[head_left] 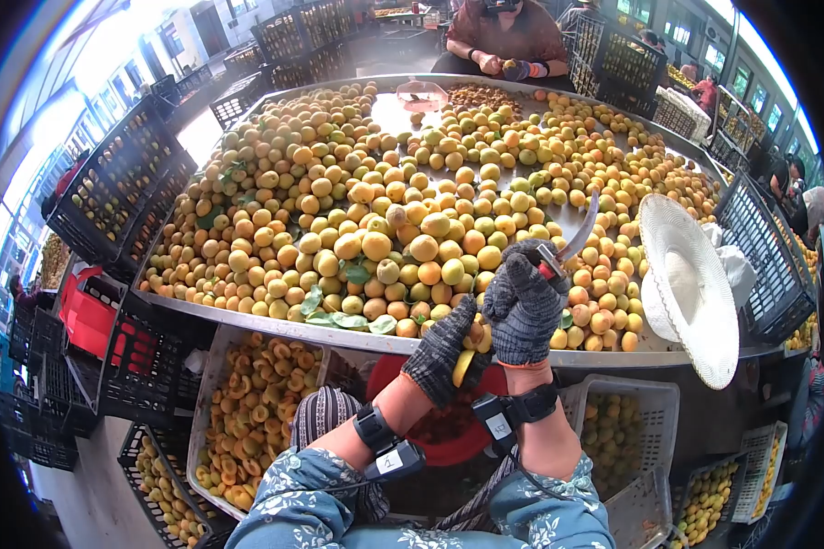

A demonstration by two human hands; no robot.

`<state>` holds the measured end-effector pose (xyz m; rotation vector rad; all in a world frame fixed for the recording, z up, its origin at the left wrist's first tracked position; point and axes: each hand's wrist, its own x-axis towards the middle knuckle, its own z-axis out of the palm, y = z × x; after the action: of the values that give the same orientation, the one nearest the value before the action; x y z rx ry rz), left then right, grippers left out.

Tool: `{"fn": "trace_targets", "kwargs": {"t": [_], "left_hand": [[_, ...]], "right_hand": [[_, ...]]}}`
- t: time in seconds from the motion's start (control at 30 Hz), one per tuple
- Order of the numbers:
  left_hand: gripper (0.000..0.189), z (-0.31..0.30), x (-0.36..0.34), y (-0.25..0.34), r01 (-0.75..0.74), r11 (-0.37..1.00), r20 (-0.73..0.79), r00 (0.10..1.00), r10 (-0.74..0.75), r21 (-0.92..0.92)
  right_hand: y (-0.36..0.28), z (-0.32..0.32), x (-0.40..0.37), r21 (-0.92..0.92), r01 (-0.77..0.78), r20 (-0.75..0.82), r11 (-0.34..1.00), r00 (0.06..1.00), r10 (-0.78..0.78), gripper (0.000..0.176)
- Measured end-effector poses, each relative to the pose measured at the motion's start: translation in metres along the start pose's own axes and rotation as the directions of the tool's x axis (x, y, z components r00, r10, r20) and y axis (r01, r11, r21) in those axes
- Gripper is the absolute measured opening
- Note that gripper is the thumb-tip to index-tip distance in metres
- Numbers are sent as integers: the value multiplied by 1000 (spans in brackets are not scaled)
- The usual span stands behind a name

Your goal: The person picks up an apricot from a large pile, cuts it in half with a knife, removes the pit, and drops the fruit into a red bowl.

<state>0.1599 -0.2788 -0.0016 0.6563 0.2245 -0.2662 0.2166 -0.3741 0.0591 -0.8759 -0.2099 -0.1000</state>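
Note:
Both my hands wear dark grey knit gloves and meet above the table's near edge. My right hand (525, 306) is closed round the red handle of a curved knife (581, 229), whose blade points up and away. My left hand (444, 352) is closed on a yellow-orange apricot (464, 367), part of which shows below its fingers. The two hands are side by side, close together at the fruit. Beyond them a wide heap of whole apricots (375, 244) covers much of the metal table (275, 316). Below my hands is a red basin (449, 450), partly hidden by my wrists.
A crate of halved apricots (201, 403) stands below left, and a white crate (673, 412) below right. A straw hat (691, 284) lies at the table's right. Across the table sits a person (513, 37) with gloved hands. Black crates (119, 192) flank the table.

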Motion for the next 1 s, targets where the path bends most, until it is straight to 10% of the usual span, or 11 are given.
{"fn": "trace_targets", "kwargs": {"t": [0.4, 0.47, 0.9, 1.0], "left_hand": [[30, -8, 13, -1, -196, 960, -1, 980, 200, 201], [19, 5, 5, 3, -16, 992, -76, 997, 6, -129], [25, -8, 5, 9, 139, 946, 34, 990, -134, -292], [24, -8, 3, 5, -340, 846, 201, 939, 280, 410]], "right_hand": [[17, -10, 6, 313, -237, -11, 920, 967, 253, 21], [22, -18, 9, 351, -265, 17, 898, 961, 277, 22], [25, -19, 13, 519, -299, 99, 801, 952, 291, 19], [27, -24, 16, 551, -330, 155, 766, 943, 295, 19]]}}
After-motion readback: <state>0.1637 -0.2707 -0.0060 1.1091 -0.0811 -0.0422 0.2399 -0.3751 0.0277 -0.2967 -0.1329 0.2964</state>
